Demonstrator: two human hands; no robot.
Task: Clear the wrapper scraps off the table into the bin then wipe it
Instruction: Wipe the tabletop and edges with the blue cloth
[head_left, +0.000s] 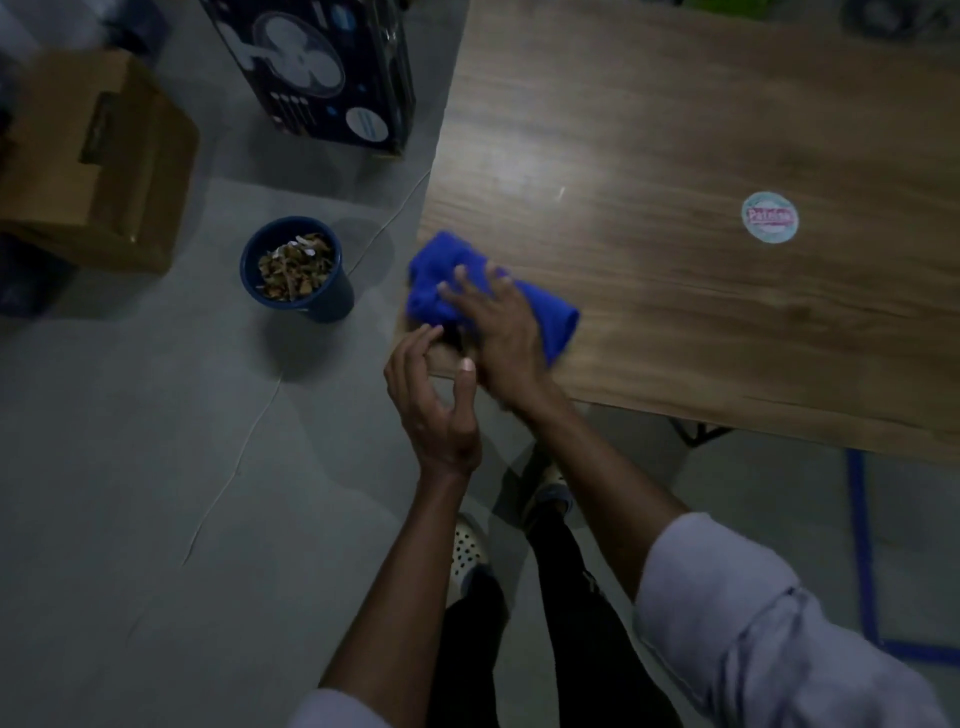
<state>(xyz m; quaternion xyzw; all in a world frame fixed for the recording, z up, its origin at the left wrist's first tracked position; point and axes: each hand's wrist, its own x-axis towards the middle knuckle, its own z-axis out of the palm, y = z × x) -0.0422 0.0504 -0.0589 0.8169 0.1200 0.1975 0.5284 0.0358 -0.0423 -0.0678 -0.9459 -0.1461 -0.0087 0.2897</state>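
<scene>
Teal sticker (770, 216) on table (675, 119), lettering blurred

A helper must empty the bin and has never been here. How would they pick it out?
Start at the wooden table; on the grey floor beside its left end, between it and a brown cardboard box, stands a dark blue round bin. Unlike its boxy neighbours, it is round and full of brownish wrapper scraps.

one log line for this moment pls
phase: wiping | right hand: flat on blue cloth at table corner | left hand: cupped at edge | bin: holds scraps
</scene>
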